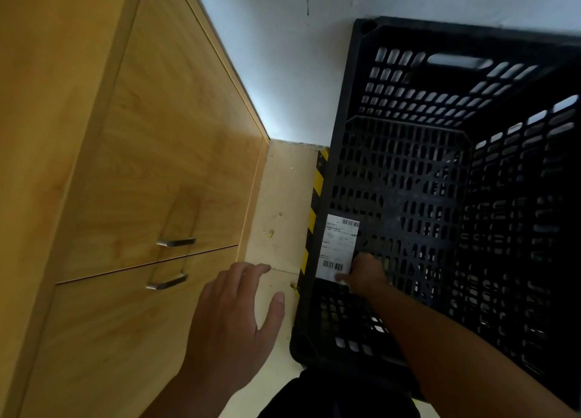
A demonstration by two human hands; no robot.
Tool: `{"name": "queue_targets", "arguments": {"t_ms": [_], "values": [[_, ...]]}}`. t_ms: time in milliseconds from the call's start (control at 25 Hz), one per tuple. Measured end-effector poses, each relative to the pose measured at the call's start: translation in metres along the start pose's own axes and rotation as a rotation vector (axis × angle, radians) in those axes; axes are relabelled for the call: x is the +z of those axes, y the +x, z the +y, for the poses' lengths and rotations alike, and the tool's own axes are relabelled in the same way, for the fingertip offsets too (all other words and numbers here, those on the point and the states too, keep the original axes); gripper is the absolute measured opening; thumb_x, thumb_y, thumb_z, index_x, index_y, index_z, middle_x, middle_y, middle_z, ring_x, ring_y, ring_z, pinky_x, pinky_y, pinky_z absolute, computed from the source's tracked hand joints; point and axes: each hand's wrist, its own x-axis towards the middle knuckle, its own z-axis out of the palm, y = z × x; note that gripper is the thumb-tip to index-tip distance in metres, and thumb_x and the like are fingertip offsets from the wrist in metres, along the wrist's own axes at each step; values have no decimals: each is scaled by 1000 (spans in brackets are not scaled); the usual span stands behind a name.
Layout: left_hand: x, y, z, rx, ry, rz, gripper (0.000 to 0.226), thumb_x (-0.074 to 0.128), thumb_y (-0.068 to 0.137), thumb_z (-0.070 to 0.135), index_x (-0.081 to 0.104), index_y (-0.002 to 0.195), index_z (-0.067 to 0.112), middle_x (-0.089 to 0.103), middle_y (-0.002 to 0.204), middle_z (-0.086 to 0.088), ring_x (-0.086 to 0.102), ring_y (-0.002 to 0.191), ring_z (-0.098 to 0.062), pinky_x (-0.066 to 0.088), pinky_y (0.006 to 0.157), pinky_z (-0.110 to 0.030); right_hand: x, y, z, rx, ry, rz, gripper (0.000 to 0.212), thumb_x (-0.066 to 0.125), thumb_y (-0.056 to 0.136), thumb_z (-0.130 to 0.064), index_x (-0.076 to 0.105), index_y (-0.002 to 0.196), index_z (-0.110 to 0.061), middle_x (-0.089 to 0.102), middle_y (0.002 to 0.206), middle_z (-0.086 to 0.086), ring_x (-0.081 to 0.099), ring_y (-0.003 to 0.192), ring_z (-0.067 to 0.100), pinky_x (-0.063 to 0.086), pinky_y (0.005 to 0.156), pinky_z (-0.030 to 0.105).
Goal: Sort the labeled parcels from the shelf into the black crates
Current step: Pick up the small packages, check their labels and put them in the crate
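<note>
The right hand [366,273] pinches the near end of a labeled parcel [339,244], held low inside the black crate [471,34] against its left wall. This looks like the placing step. The left hand [232,320] hangs open, fingers spread, just left of the crate. The next move is probably to let go and lift clear.

Wooden cabinet [132,166], white wall [283,56], beige floor [283,197].

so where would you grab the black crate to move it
Probably the long handle slot near the rim in the far end wall of the black crate, fingers hooked in from outside. The other holes look too small for a hand.
</note>
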Motion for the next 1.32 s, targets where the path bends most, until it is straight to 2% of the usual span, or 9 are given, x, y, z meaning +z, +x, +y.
{"name": "queue_targets", "arguments": {"t_ms": [80,160,280,320,440,600,840,1040,1320], "values": [[-8,0,2,-9,20,2,53,32,92,65,56,128,34,56,122,18,51,107,-3,37,93,-26,-17,-14,-1,-32,-62,-35,48,86,82,-29,66,117,-4,71,119,5,70,107,22,57,78,26],[-25,-5,10,-12,41,3,57,30,90,66,56,128,33,56,122,17,53,109,-6,38,93,-28,-38,-46,-3,-61,-84,-8,41,83,86,-32,65,112,-7,68,112,5,64,95,18,51,68,24],[-66,-19,31,16,53,31,55,33,90,64,57,128,32,56,121,15,53,110,-9,38,94,-28,-77,-121,-11,-133,-28,114,44,79,89,-38,60,118,-10,61,104,4,57,87,15,48,68,26],[-85,-26,43,50,67,37,54,35,90,62,57,128,31,57,121,15,53,110,-10,39,94,-29,-93,-156,-13,-177,-21,184,48,76,90,-40,57,124,-12,59,108,3,58,92,16,48,71,27],[-134,-44,83,230,161,51,55,38,90,57,58,131,28,57,130,8,50,120,-16,42,104,-38,-137,-264,-18,-372,-125,418,53,69,93,-43,49,137,-20,55,131,1,54,117,20,51,94,34],[-185,-67,154,483,223,53,63,37,92,59,50,145,26,47,150,5,39,139,-20,30,119,-42,-184,-400,-3,-507,-276,741,61,67,93,-45,48,145,-19,51,144,0,50,132,22,48,106,37],[-207,-120,273,903,255,98,72,27,91,64,50,147,25,49,148,5,40,140,-17,26,122,-43,-215,-546,68,-372,-204,1095,60,73,87,-42,55,138,-18,55,139,0,57,124,23,53,96,38],[-200,-175,358,1163,242,109,67,31,93,63,47,147,27,50,146,8,42,138,-15,28,121,-39,-216,-616,141,-150,-71,1212,62,67,91,-43,49,145,-18,49,146,-1,51,131,22,48,103,37],[-162,-246,434,1372,243,54,64,29,95,62,42,149,30,46,143,11,40,135,-14,27,119,-36,-206,-671,232,33,113,1320,55,69,92,-40,51,141,-22,52,139,-4,52,126,17,48,104,35]]}}
